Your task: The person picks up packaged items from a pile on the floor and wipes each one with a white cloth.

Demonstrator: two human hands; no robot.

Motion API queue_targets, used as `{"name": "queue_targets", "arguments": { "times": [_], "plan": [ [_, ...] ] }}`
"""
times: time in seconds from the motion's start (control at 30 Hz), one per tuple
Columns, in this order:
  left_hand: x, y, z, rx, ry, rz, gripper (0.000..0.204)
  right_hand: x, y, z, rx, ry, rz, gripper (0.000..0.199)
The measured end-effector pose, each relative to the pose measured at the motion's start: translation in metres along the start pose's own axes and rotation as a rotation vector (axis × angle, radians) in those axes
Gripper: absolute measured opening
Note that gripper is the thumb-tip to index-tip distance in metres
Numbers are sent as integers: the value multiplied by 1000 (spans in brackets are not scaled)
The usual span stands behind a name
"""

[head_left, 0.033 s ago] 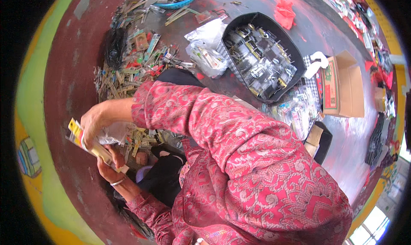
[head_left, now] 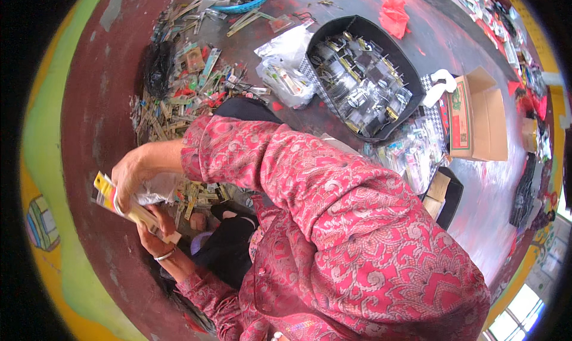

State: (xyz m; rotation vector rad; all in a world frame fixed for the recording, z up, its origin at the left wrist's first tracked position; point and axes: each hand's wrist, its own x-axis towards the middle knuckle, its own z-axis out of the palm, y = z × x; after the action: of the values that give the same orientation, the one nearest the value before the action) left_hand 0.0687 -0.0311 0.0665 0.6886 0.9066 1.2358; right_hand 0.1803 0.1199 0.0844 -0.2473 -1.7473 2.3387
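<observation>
My right hand (head_left: 132, 175) reaches across to the left in a red patterned sleeve and grips a long flat yellow card package (head_left: 107, 197), along with some crumpled clear plastic (head_left: 158, 189). My left hand (head_left: 154, 236), wearing a thin bracelet, sits just below it and holds the lower end of the same package. Both hands are over the dark red floor, beside a small scatter of similar flat strips (head_left: 199, 193).
A heap of flat packaged strips (head_left: 179, 90) and a black bag (head_left: 158, 67) lie ahead. Clear plastic bags (head_left: 286, 70), a black tray of clear packets (head_left: 333, 28), an open cardboard box (head_left: 476, 114), a blue basket (head_left: 238, 7) and a red cloth (head_left: 396, 13) lie further right.
</observation>
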Motion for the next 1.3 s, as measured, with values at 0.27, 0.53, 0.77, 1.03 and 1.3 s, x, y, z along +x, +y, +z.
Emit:
{"name": "queue_targets", "arguments": {
  "times": [0.27, 0.53, 0.77, 1.03, 1.3],
  "plan": [
    [1, 8, 41, 187, 344, 7, 31, -21, -5, -5, -379, 189, -292, 33],
    [16, 17, 56, -359, 146, 24, 53, -36, -13, -19, 348, 519, -278, 17],
    [9, 1, 28, -390, 380, 213, 30, -20, 4, 9, 237, 524, -253, 21],
    [33, -21, -2, 29, 662, 339, 33, -3, -4, 10, -187, 689, -120, 30],
    [35, -15, -14, 28, 333, 65, 36, -184, -42, -130, -702, 834, -256, 15]
  ]
}}
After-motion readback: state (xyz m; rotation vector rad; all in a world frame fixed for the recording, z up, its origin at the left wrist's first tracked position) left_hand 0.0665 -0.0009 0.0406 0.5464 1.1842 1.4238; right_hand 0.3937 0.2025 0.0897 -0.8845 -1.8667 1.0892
